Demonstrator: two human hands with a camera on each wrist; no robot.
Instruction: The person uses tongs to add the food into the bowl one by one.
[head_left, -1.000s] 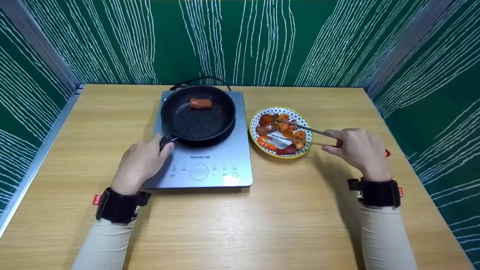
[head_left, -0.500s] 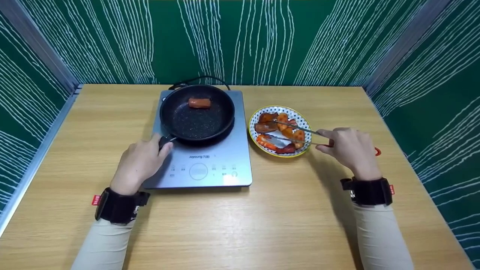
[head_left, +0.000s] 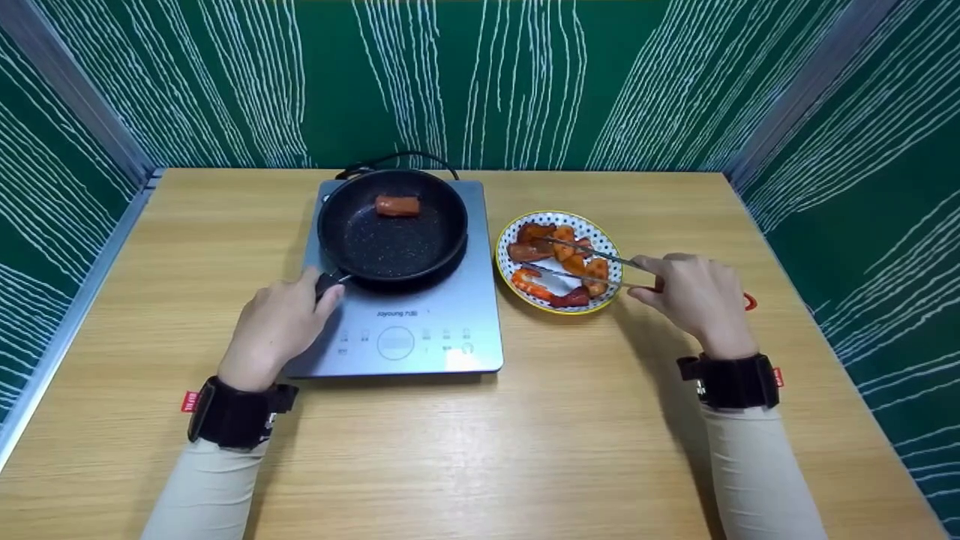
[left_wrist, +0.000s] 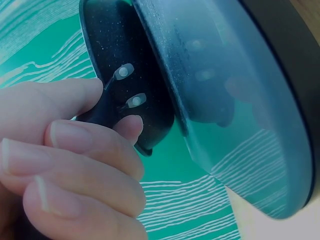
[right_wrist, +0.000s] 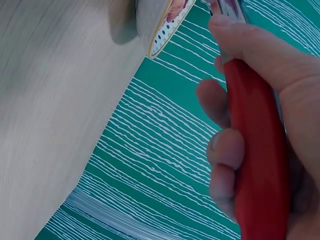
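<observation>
My left hand point(head_left: 277, 326) grips the black handle point(head_left: 328, 285) of a frying pan point(head_left: 386, 244), which sits on a silver induction cooktop point(head_left: 465, 300). A short piece of sausage point(head_left: 397, 205) lies toward the far side of the pan. My right hand point(head_left: 694, 296) holds metal tongs point(head_left: 615, 259) with a red grip point(right_wrist: 257, 150), plain in the right wrist view. Their spread tips reach over the dotted plate point(head_left: 607, 232), one on each side of a sausage piece point(head_left: 527, 252); whether they touch it, I cannot tell. In the left wrist view, fingers point(left_wrist: 95, 145) curl round the pan handle.
Beside that sausage the plate bears a shrimp point(head_left: 530, 284), a dark red piece point(head_left: 571, 298) and several orange-brown pieces point(head_left: 597, 276). A black cord point(head_left: 420, 155) runs behind the cooktop. Green walls with white streaks point(head_left: 525, 82) enclose the wooden table point(head_left: 450, 450) on three sides.
My right hand has shifted left, and the tongs' tips have slid further left across the plate to either side of the sausage piece. My left hand and the pan look nearly still.
</observation>
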